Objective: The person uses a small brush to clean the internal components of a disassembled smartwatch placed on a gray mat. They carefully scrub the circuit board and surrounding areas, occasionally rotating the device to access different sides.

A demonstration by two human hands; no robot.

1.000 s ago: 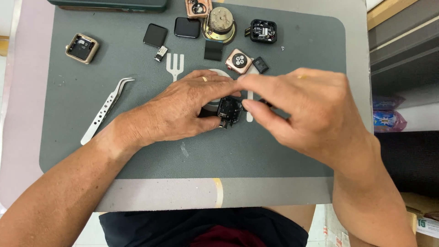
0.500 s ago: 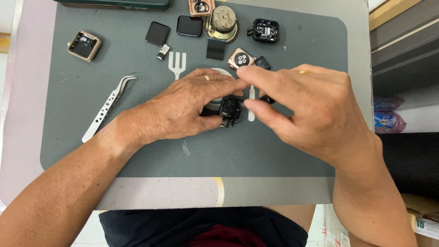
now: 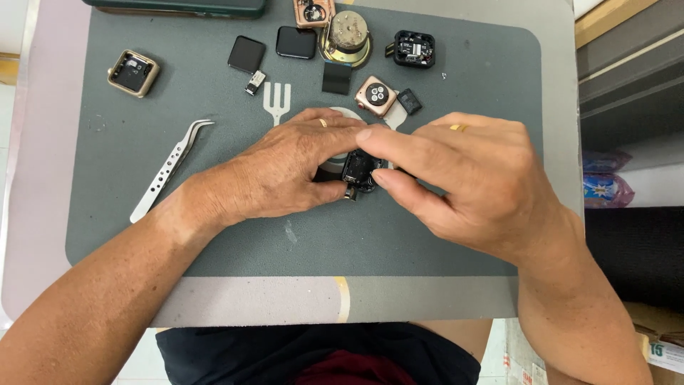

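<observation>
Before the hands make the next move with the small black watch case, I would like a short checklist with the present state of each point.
1. Small black square watch case held by both hands: ok, left hand and right hand both pinch it.
2. Case over the grey rubber work mat: ok.
3. Silver metal tweezers within reach: ok, lying free on the mat left of the left hand.
4. Rose-gold watch case back apart from the hands: ok, though close to them.
5. Loose parts inside the held case: cannot tell, fingers hide most of it.
6. Firmness of grip: cannot tell.
</observation>
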